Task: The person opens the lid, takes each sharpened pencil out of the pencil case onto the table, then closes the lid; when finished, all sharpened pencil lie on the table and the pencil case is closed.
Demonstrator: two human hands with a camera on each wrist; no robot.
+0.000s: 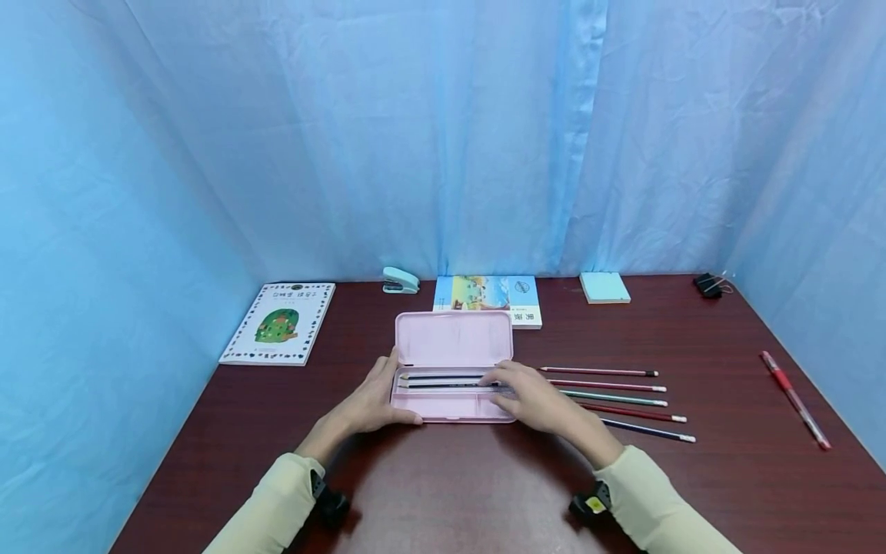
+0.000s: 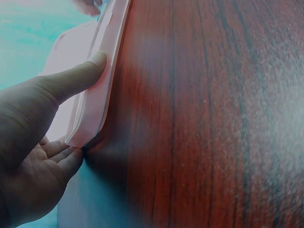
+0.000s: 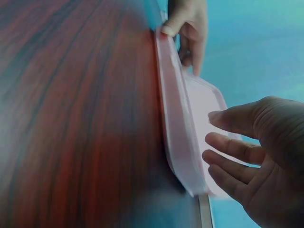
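Observation:
A pink pencil case lies with its lid folded back. Two dark pencils lie side by side in its long compartment, their right ends hidden behind my right hand. My left hand holds the case's left end, the thumb on the front wall and the fingers round the side. Over the right end hovers my right hand; in the right wrist view its fingers are spread and loosely bent, with nothing between them.
Right of the case, several pencils lie in a row. Farther right are a red pen and a black binder clip. A stapler, a blue book and a note pad line the back; a white book lies left.

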